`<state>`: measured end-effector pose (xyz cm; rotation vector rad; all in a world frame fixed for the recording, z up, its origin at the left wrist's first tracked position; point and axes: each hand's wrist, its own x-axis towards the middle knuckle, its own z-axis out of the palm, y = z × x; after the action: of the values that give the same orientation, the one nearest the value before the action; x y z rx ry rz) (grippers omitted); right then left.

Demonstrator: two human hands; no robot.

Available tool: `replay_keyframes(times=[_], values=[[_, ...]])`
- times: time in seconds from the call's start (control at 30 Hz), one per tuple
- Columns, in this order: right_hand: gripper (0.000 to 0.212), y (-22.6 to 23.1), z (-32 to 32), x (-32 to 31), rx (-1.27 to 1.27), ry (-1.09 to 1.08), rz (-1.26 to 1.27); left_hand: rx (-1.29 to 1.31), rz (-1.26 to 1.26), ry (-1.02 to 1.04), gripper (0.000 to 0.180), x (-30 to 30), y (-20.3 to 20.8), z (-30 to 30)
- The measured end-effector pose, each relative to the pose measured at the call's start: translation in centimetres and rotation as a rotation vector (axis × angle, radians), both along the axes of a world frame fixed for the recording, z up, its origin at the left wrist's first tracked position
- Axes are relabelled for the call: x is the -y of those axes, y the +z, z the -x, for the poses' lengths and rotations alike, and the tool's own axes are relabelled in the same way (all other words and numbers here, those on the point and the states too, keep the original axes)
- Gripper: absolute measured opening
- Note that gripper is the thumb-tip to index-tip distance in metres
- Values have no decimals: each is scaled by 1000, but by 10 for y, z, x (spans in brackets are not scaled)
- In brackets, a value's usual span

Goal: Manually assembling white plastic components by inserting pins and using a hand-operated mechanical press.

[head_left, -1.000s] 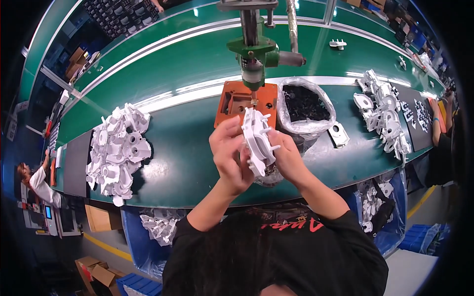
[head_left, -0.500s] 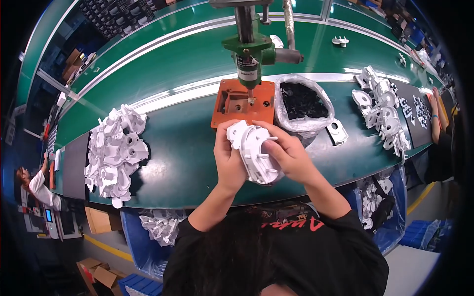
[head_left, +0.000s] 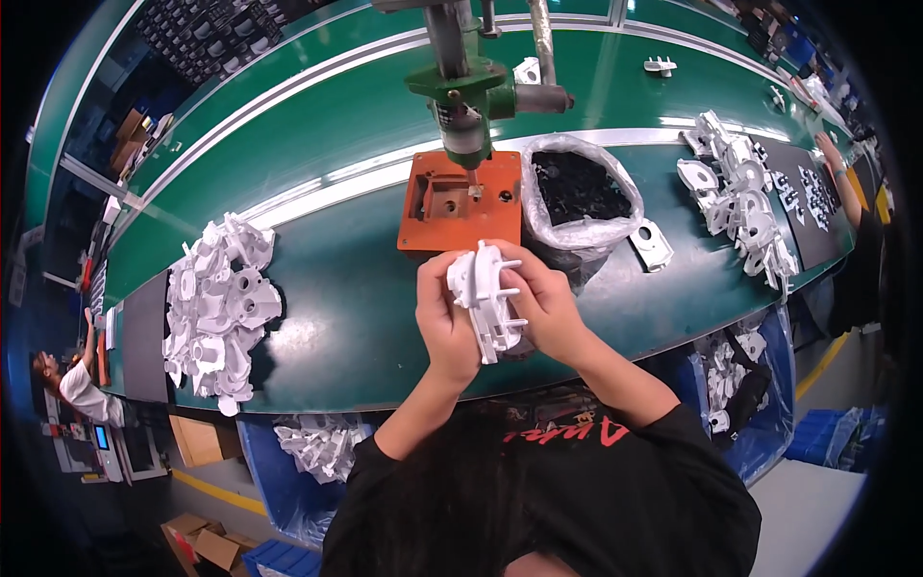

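Both of my hands hold a white plastic housing above the near edge of the green bench. My left hand grips its left side, and my right hand is closed on its right side near several projecting posts. The part is turned partly edge-on, so its far face is hidden. Just beyond my hands sits an orange fixture block with a recessed pocket. Over it hangs a green press-like machine with its thin tip pointing down at the block.
A plastic-lined container of small black parts stands right of the fixture. One white part lies beside it. Heaps of white parts are at left and right. Blue-lined bins sit below the bench. Other people work at both sides.
The white housing has been turned in my hands from its broad face to a narrower, more edge-on view. The whole view has shifted slightly.
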<state>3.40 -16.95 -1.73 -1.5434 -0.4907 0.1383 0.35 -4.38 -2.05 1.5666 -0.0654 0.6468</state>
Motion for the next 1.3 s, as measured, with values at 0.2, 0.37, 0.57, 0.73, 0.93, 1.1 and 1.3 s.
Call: replay_keyframes(times=[0.2, 0.37, 0.57, 0.73, 0.93, 1.1, 1.3], values=[[27, -3, 9, -7, -40, -13, 80, 108, -4, 26, 27, -11, -2, -6], [25, 4, -2, 2, -145, 83, 131, 164, -72, 68, 28, -10, 0, -8], [22, 1, 6, -3, -13, -13, 71, 140, -121, 9, 28, -4, 7, -4], [29, 7, -17, 6, -138, 11, -203, -93, 583, -266, 28, -7, 0, 1], [40, 6, -20, 5, 10, 91, -8, -99, 209, -267, 28, -21, 8, -3], [25, 5, -64, 38, 180, -9, 279, -69, -455, 15, 10, -62, 25, -21], [24, -36, -153, 60, 332, -461, 936, 147, -1120, 30, 7, -83, -2, -81]])
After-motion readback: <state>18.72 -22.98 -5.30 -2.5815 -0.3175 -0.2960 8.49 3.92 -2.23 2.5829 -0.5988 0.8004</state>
